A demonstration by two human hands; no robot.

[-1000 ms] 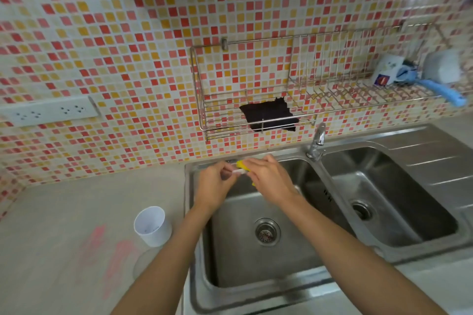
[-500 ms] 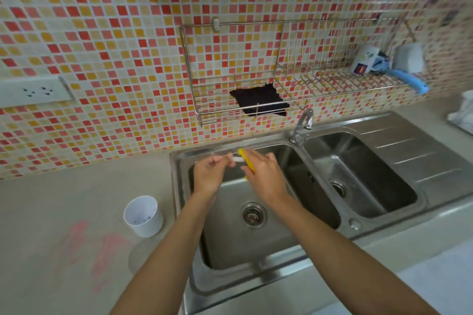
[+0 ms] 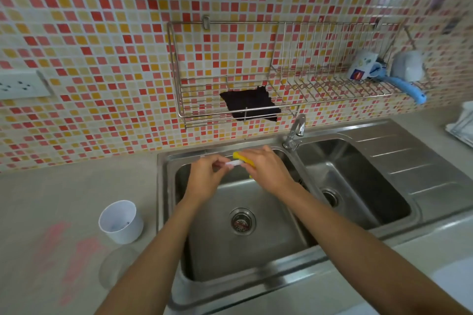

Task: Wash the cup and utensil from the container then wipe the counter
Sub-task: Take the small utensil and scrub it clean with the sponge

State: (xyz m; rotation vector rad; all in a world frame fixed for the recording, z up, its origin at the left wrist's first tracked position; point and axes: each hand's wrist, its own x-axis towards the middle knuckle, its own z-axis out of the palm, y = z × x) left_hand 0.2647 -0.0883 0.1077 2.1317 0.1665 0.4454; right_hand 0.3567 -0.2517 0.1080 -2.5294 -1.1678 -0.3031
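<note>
l hand (image 3: 204,178) w/ utensil (image 3: 235,162), r hand (image 3: 266,170) w/ sponge (image 3: 243,157), over sink (image 3: 163,186)

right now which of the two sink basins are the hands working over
The left basin, the one with the drain strainer below the hands. The left hand and right hand meet above its back edge; the right basin sits past the faucet.

I see a wall (image 3: 102,33) of small mosaic tiles in red, pink, orange-yellow and cream. The sink (image 3: 384,161) is grey steel, the counter (image 3: 64,186) pale grey with pink smears (image 3: 76,258). A white cup (image 3: 121,221), a yellow sponge (image 3: 243,157), a black cloth (image 3: 252,105) and a light blue brush handle (image 3: 407,88) stand out.
</note>
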